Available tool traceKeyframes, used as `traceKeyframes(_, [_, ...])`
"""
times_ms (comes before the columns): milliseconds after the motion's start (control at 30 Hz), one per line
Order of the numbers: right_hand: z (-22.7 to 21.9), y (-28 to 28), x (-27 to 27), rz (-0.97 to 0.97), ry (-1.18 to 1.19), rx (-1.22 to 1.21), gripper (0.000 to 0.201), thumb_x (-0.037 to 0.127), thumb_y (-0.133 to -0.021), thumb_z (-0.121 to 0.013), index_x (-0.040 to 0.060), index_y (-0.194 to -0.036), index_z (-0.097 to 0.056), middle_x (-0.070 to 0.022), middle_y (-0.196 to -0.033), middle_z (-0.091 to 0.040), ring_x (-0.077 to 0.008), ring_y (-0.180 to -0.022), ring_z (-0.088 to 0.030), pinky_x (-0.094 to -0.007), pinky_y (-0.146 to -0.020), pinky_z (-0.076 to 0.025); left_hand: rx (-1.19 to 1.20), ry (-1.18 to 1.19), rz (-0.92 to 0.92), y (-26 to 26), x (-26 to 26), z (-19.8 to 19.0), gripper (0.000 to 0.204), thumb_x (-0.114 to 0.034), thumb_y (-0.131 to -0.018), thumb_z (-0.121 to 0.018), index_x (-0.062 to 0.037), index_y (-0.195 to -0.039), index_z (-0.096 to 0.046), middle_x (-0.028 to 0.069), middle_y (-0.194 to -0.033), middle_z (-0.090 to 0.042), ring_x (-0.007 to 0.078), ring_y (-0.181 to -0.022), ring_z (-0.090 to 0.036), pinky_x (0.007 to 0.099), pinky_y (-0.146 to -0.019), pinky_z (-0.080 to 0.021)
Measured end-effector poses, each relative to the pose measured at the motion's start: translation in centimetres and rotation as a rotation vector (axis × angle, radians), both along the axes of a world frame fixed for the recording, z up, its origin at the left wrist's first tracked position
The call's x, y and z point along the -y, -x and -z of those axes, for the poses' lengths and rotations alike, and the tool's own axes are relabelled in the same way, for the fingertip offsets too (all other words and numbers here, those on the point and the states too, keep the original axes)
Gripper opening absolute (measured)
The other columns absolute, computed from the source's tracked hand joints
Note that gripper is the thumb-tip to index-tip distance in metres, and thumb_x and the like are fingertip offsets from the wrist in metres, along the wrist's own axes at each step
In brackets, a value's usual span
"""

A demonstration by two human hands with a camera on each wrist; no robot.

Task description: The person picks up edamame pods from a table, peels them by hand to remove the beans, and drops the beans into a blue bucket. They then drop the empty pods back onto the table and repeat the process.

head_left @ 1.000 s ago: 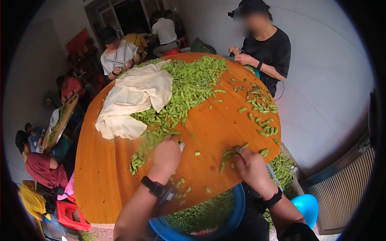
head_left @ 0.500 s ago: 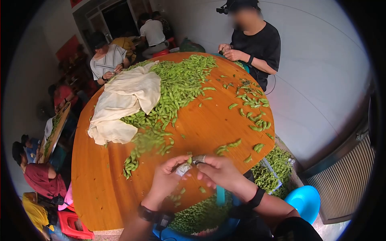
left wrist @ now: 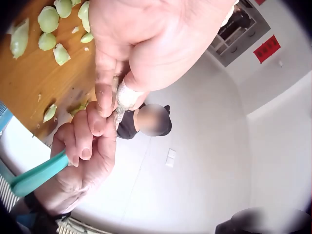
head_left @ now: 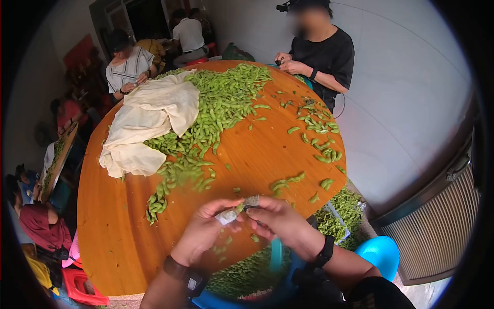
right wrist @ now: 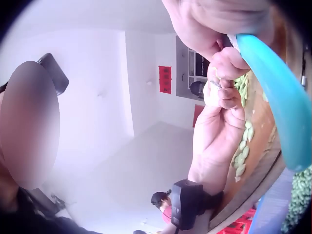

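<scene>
In the head view the hands meet over the table's near edge. My left hand [head_left: 198,232], its thumb wrapped in white, pinches a green pod [head_left: 239,207]. Against that pod rest the fingertips of my right hand [head_left: 290,226], one finger wrapped in grey. The right hand's curled fingers grip a tool with a teal handle [head_left: 276,255], which sticks out below the palm; the handle [left wrist: 39,175] shows clearly in the left wrist view. The tool's working end is hidden between the fingers. Below the hands stands a blue basin of shelled green beans [head_left: 242,275].
Piled pods [head_left: 221,103] and a cream cloth [head_left: 149,113] cover the far left of the round wooden table [head_left: 118,232]. Loose pods [head_left: 321,129] lie on the right. Two people sit across the table. More pods and a blue bowl [head_left: 379,256] are on the floor at right.
Both hands have come together from apart; a second ago the left was by the pile and the right over pods near the right edge. Since half a second ago they have barely moved.
</scene>
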State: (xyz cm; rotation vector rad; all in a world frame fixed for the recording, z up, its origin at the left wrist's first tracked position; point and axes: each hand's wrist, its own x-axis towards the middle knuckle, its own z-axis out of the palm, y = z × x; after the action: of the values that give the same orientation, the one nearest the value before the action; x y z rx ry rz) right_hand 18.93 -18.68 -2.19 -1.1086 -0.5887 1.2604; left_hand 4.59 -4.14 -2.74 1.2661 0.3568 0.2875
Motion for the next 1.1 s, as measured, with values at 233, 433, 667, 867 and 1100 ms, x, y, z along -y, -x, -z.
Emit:
traceKeyframes(233, [-0.7,1.1,-0.1,0.160,-0.042,0.345,0.012,0.007,-0.096,-0.053,0.0040,-0.102,-0.063,0.0008,-0.070,-0.058,-0.0042,-0.049,-0.048,-0.0204,-0.044,-0.039,-0.028,-1.398,-0.209,-0.6,1.7,-0.3,0.043,0.003,-0.085,-0.059,-0.0044,-0.127,-0.056,0.0168,-0.092,-0.068,0.0316,-0.080,-0.068,0.0379,-0.068,-0.055])
traceKeyframes(433, [-0.8,1.4,0.0,0.161,-0.036,0.337,0.013,0.006,-0.096,-0.053,0.0038,-0.104,-0.063,0.0009,-0.070,-0.058,-0.0042,-0.050,-0.050,-0.0202,-0.045,-0.041,-0.087,-1.375,-0.147,-0.4,1.6,-0.4,0.048,0.004,-0.083,-0.057,-0.0055,-0.130,-0.052,0.0201,-0.091,-0.066,0.0373,-0.080,-0.065,0.0412,-0.068,-0.054])
traceKeyframes(667, [-0.7,1.4,0.3,0.149,0.006,0.357,0.014,0.003,-0.093,-0.054,0.0039,-0.102,-0.064,0.0008,-0.067,-0.055,-0.0041,-0.054,-0.050,-0.0224,-0.047,-0.041,-0.120,-0.681,-0.042,-0.2,1.9,-0.8,0.041,0.005,-0.085,-0.048,-0.0021,-0.125,-0.053,0.0145,-0.083,-0.065,0.0214,-0.062,-0.065,0.0311,-0.060,-0.053])
traceKeyframes(867, [1.2,2.0,0.2,0.227,-0.102,0.750,0.010,0.002,-0.090,-0.053,0.0020,-0.093,-0.062,-0.0052,-0.064,-0.057,-0.0096,-0.053,-0.051,-0.0274,-0.049,-0.042,-0.066,-1.116,-0.194,-0.8,2.2,0.5,0.031,0.003,-0.081,-0.055,-0.0016,-0.111,-0.054,0.0196,-0.082,-0.063,0.0338,-0.069,-0.063,0.0381,-0.064,-0.053])
traceKeyframes(1100, [1.6,2.3,0.5,0.202,-0.110,0.830,0.005,0.003,-0.085,-0.057,0.0012,-0.089,-0.058,-0.0208,-0.071,-0.057,-0.0371,-0.058,-0.055,-0.0394,-0.054,-0.044,-0.504,-1.244,-0.100,-0.7,3.8,-1.3,0.027,-0.002,-0.078,-0.061,-0.0031,-0.102,-0.049,0.0236,-0.085,-0.062,0.0445,-0.082,-0.061,0.0520,-0.069,-0.048])
